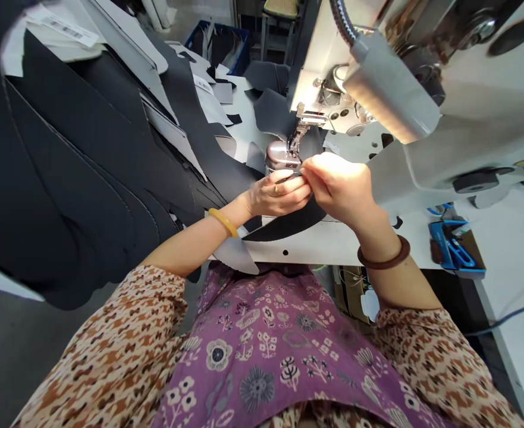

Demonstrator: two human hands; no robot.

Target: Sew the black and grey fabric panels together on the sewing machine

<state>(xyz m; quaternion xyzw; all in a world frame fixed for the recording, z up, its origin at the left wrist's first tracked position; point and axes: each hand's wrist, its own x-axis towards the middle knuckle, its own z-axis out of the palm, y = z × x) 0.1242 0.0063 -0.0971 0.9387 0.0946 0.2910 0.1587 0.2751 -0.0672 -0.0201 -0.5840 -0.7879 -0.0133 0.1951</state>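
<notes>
My left hand (280,195) is at the front of the sewing machine's raised post (283,156), fingers pressed together and pointing right. Its fingertips meet those of my right hand (339,183), which is closed in a pinch just below and right of the presser foot (294,142). Whatever lies between the fingertips is too small or hidden to make out. Below both hands a curved dark sheet piece (284,227), like leather or coated fabric, spreads over the white machine table (270,251). More dark cut pieces (273,113) lie behind the post.
Large stacked dark panels (105,160) fill the left side, with labelled pale sheets (65,32) on top. A lit lamp (391,89) hangs from the machine head. At right sits a small box (471,252) with blue-handled snips (460,252). A blue crate (242,50) stands behind.
</notes>
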